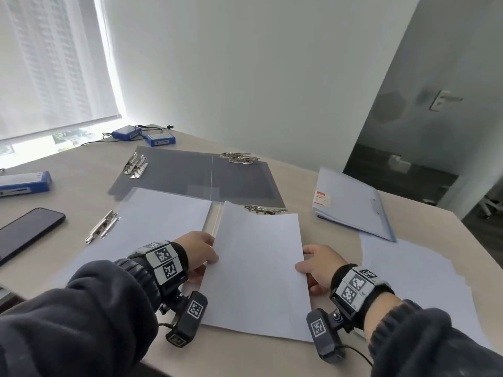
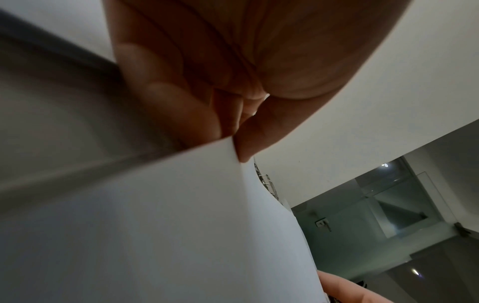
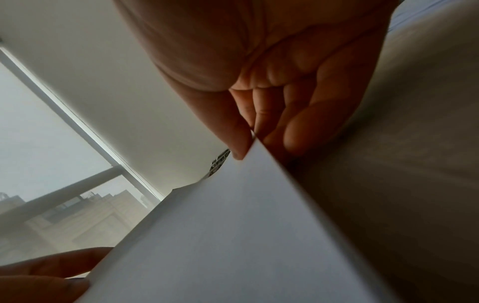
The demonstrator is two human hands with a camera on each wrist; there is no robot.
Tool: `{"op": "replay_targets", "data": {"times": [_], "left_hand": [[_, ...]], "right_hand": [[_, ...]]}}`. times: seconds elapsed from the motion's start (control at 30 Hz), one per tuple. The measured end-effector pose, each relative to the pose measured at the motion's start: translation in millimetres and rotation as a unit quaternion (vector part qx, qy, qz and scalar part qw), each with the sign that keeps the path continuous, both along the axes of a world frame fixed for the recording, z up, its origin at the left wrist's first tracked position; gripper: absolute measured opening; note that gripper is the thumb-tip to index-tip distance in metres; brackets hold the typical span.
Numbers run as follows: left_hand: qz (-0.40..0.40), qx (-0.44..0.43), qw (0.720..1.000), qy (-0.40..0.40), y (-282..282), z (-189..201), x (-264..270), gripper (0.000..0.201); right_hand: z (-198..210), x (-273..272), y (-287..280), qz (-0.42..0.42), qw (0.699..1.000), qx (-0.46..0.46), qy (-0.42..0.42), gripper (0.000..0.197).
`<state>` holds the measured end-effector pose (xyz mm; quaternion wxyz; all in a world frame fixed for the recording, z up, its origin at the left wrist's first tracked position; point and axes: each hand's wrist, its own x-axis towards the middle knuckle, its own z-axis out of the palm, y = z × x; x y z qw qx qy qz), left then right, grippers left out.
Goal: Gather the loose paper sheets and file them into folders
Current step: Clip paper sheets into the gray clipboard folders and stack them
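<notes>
Dark navy sleeves (image 1: pixel 81 317), black wristbands (image 1: pixel 166 265) (checkered marker tiles), cabled wrist cameras (image 1: pixel 187 319).

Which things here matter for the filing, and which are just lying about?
For the job: paper stack pinched between left hand and right hand; open white folder; open grey folder; closed blue folder; loose sheets.

Lying about: phone; blue boxes; cable.

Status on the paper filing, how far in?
Done: closed folder set aside right, contents unseen. In hand: left hand and right hand pinch a sheet stack over the open folder, not yet clipped. Left: loose sheets at right, dark folder unfilled.
</notes>
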<state>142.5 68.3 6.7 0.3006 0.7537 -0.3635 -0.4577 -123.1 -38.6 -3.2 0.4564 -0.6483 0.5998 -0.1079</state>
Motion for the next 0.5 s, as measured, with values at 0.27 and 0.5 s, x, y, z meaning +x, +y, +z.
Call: {"op": "replay_targets", "data": {"times": [0.27, 0.5], "left_hand": [[-0.009, -0.011, 1.000, -0.016, -13, 2, 0, 0.021], [-0.025, -0.014, 0.999, -0.022, -14, -1, 4, 0.032]], "right_hand": [[9, 7, -16, 0.027, 0.997, -0.018, 0.064, 0.055], [3, 4, -19, 0.036, 0.998, -0.017, 0.051, 0.065]]}}
